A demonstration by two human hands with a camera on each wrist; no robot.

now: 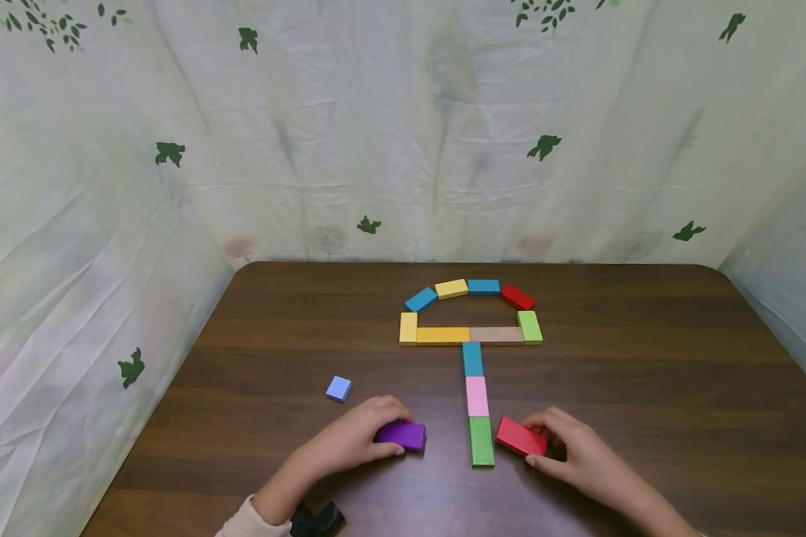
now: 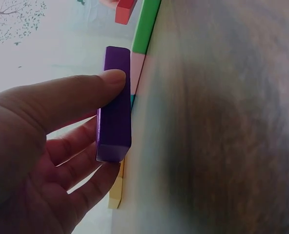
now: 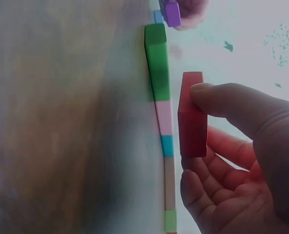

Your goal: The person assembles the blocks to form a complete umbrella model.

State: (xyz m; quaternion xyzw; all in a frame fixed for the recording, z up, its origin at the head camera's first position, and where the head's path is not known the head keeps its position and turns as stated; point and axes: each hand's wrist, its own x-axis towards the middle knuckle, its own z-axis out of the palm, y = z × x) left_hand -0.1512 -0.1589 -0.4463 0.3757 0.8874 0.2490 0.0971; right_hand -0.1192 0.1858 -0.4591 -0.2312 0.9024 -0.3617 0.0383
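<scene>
My left hand (image 1: 363, 436) pinches a purple block (image 1: 403, 435) between thumb and fingers, left of the column of blocks. In the left wrist view the thumb lies across the purple block (image 2: 115, 112). On the column's other side, my right hand (image 1: 574, 451) pinches a red block (image 1: 520, 436), its near end close to the lowest green block (image 1: 481, 441). The right wrist view shows the thumb on one face of that red block (image 3: 192, 117) and fingers behind it. Above the green block, the column continues with a pink block (image 1: 477, 396) and a blue block (image 1: 472, 359).
Over the column, a yellow-orange block (image 1: 443, 336) and a tan block (image 1: 497, 335) form a bar, with an arch of several coloured blocks above, including a red one (image 1: 518, 297). A periwinkle block (image 1: 339, 388) lies alone to the left. A patterned cloth (image 1: 403, 149) hangs behind the brown table (image 1: 295, 313).
</scene>
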